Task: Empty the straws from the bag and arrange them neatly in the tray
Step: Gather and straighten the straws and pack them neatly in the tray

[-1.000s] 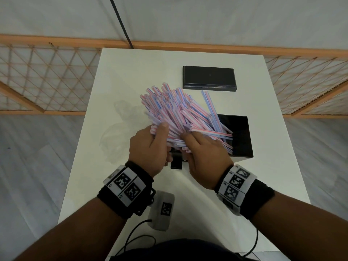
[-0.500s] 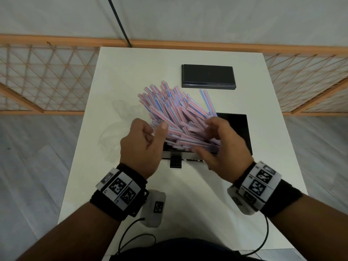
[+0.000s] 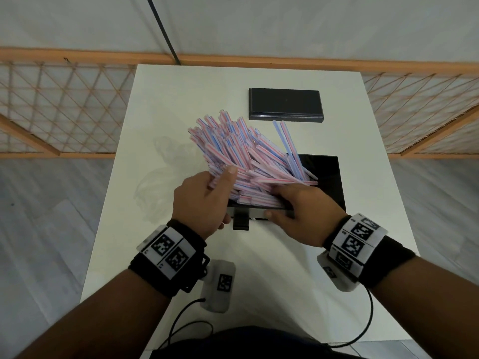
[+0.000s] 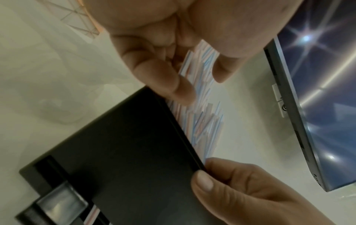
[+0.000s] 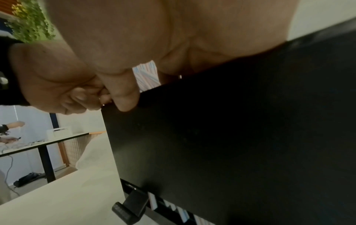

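A big loose bundle of pink-and-blue striped straws (image 3: 246, 156) fans up and to the left out of the black tray (image 3: 329, 177), near ends inside its front wall. My left hand (image 3: 220, 182) holds the bundle's left side, thumb on top and fingers curled beneath; the left wrist view shows straws (image 4: 200, 71) between thumb and fingers. My right hand (image 3: 277, 203) lies over the straws' near ends, thumb (image 4: 202, 181) on the outside of the tray's front wall (image 5: 212, 121), pinching them against it. The empty clear bag (image 3: 160, 182) lies left of the tray.
A black lid (image 3: 285, 104) lies flat at the back of the white table (image 3: 259, 268). A small black clip (image 3: 241, 221) juts from the tray's front. An orange lattice fence (image 3: 64, 112) surrounds the table. Wrist cables trail at the near edge.
My right hand left the bundle's right side and came down over the near ends, thumb on the tray's front wall. The left hand shifted slightly; the bundle sank lower.
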Demonstrator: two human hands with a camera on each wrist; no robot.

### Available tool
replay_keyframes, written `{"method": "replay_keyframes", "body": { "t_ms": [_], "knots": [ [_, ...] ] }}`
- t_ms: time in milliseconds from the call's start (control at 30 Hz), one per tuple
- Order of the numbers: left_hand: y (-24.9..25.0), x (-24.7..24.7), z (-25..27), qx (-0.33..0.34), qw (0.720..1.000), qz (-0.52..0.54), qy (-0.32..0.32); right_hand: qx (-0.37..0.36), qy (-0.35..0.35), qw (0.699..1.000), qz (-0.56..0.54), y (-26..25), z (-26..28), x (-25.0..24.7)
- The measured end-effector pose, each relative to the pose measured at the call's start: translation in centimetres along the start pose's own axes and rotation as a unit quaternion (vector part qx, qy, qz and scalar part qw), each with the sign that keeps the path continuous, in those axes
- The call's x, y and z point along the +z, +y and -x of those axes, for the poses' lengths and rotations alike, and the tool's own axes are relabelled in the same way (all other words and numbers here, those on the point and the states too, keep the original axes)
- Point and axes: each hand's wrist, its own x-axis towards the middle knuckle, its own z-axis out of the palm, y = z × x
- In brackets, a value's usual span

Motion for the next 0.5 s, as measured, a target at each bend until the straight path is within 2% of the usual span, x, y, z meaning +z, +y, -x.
{"method": "replay_keyframes", "body": {
  "t_ms": [167, 300, 400, 500],
  "knots": [
    [-0.1, 0.2, -0.3, 0.063, 0.994, -0.091, 0.005, 0.035, -0.059, 0.997, 0.021, -1.2, -1.2, 0.0],
    [-0.6, 0.7, -0.3, 0.121, 0.987, -0.110, -0.007, 0.060, -0.111, 0.992, 0.012, -1.9, -1.9, 0.0],
    [-0.6, 1.2, -0.5, 0.094, 0.990, -0.100, -0.021, 0.054, -0.125, 0.990, 0.038, -2.5, -2.1, 0.4],
    [-0.7, 1.6, -0.8, 0.068, 0.994, -0.084, -0.016, 0.031, -0.092, 0.994, 0.053, -3.1, -1.8, 0.4]
  ]
}}
